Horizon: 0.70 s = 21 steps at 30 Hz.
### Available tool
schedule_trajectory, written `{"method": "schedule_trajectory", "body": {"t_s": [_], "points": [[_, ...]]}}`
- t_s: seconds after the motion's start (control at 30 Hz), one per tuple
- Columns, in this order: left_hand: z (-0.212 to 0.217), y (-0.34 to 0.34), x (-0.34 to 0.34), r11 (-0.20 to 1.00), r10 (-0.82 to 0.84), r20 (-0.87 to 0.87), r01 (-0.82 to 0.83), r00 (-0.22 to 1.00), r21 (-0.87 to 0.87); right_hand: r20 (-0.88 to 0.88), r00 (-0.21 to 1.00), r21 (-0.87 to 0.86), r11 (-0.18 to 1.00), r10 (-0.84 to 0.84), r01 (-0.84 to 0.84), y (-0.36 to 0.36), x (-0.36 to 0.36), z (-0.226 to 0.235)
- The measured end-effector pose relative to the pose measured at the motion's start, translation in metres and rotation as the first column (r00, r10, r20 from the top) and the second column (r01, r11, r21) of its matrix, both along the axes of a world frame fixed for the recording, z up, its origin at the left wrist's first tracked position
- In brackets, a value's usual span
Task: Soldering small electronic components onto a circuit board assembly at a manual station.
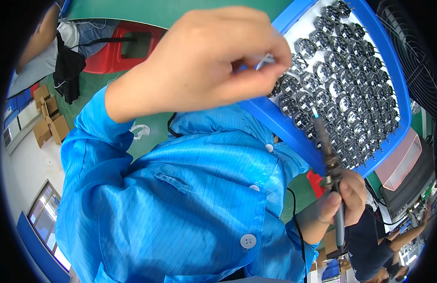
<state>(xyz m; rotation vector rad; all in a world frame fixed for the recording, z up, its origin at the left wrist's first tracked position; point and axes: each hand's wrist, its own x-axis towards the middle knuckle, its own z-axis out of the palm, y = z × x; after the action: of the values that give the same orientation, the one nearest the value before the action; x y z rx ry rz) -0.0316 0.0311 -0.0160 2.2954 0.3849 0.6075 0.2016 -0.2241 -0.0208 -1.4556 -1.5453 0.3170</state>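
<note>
High in the middle, my left hand [213, 61] is closed in a pinch, blurred by motion. A small silvery-white piece [265, 61] shows between its thumb and forefinger; its kind is unclear. My right hand [346, 198], lower on the right, wraps round the handle of a soldering iron [330, 153]. The iron's tip points up, in front of the blue tray [404, 111]. Several round black components with metal pins [343, 101] lie in rows on the tray's white lining. My left hand covers part of the tray's near left corner.
A black fan grille [409, 52] stands beyond the tray, with a pink bin [401, 160] near it. Behind on the left are a red stool [117, 52], a seated person and cardboard boxes [51, 118]. A black cable [296, 221] hangs near my right arm. Another person is at lower right.
</note>
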Motion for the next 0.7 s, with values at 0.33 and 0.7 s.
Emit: {"method": "schedule_trajectory", "body": {"t_s": [0.33,0.7], "points": [[-0.007,0.004,0.028,0.985,0.017,0.059,-0.026,0.998,0.172,0.078,0.997,0.001,1.000,0.012,-0.012,0.037,0.016,0.002],[-0.016,0.012,0.042,0.971,-0.004,0.014,0.000,1.000,0.238,0.072,0.995,-0.076,0.995,0.069,-0.064,0.054,0.020,0.005]]}}
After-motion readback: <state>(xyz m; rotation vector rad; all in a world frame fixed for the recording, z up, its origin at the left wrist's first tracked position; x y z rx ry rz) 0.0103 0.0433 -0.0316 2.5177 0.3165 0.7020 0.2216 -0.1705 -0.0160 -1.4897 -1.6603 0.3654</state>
